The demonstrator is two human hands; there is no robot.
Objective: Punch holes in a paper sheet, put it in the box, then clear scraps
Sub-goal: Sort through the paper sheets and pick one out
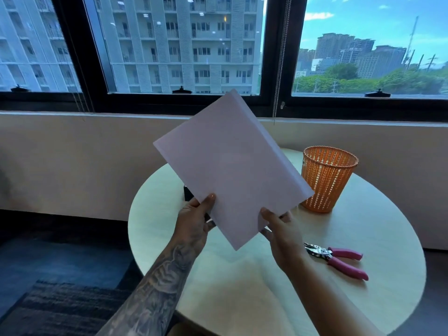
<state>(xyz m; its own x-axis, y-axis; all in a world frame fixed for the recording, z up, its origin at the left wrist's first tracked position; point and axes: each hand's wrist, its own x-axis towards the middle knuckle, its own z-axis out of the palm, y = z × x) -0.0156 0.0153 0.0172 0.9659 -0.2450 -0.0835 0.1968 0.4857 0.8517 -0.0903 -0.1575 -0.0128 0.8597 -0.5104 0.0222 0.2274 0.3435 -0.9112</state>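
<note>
Tattooed forearm [150,287] leads up to the left grip [194,214], which pinches the white paper sheet [232,166] at its lower left edge, thumb in front, fingers hidden behind. The right grip [278,229] pinches the lower right edge the same way. The sheet is held tilted in the air above the round surface [242,287]; a narrow band runs along its right edge, fold or second sheet I cannot tell. A dark object [188,192] behind it is mostly hidden. A pink-handled hole punch [337,258] lies on the surface to the right, near an upright orange mesh basket [327,180].
</note>
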